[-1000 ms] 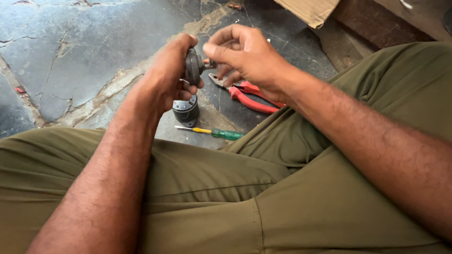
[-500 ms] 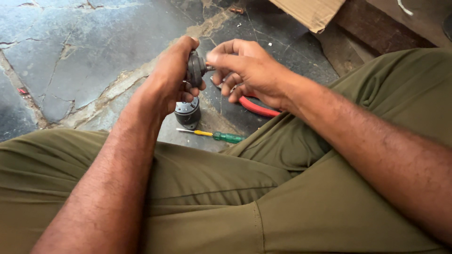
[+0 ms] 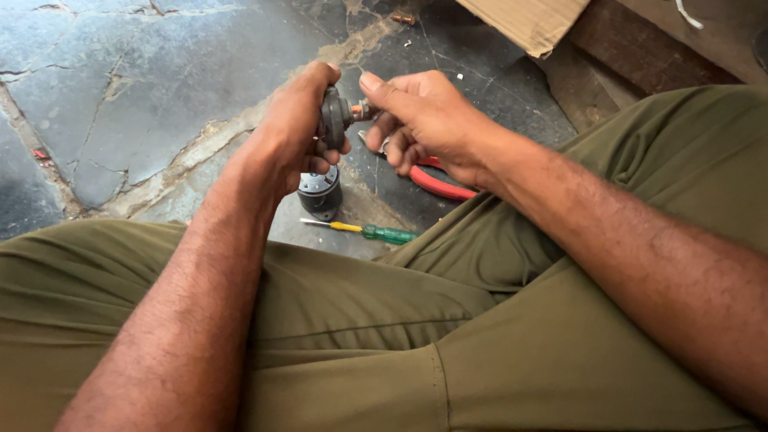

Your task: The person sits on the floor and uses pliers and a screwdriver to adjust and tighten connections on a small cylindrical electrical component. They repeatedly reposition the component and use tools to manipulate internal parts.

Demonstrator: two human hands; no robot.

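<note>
Above the olive-trousered lap, the left hand [image 3: 300, 132] still grips the dark round fitting [image 3: 333, 118], the right hand [image 3: 420, 120] now pinching its small copper end [image 3: 358, 107], hiding more of the red pliers [image 3: 438, 182] on the floor [image 3: 120, 88].

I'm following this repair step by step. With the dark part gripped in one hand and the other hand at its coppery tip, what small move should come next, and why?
Probably a small twist or push of the copper-coloured tip with the right hand, while the left hand holds the dark round part steady. The right thumb and finger already pinch that tip, and the pliers and screwdriver lie unused on the floor.
</note>
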